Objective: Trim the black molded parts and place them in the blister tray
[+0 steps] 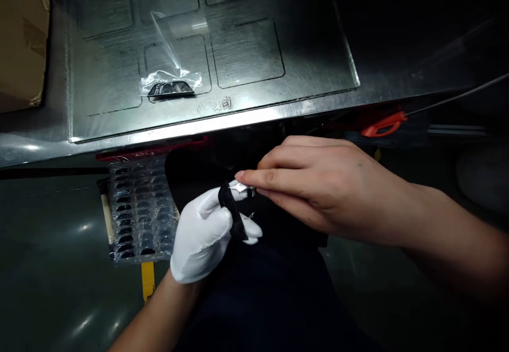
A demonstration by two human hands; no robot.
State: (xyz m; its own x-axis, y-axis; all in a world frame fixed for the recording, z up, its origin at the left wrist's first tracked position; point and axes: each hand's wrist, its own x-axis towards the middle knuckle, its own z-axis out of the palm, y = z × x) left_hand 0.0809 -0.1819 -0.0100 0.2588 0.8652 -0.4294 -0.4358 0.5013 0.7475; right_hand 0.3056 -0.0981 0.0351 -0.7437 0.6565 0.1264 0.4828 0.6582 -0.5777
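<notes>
Slippage is the danger here: the gloved left hand (201, 235) grasps the black curved piece (232, 211) in mid-air, the right hand (326, 182) pinches a small silvery item (240, 187) at its far end, and that fingertip hold could skid, scratching the piece short of the steel table (238, 121).

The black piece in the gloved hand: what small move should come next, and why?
Perhaps a light, slow movement of the small silvery item at the upper end of the black piece. The left hand pinches the piece, and the right hand holds the item close beside that end. Whether they touch is too small to tell, so gentleness seems wise.
</notes>
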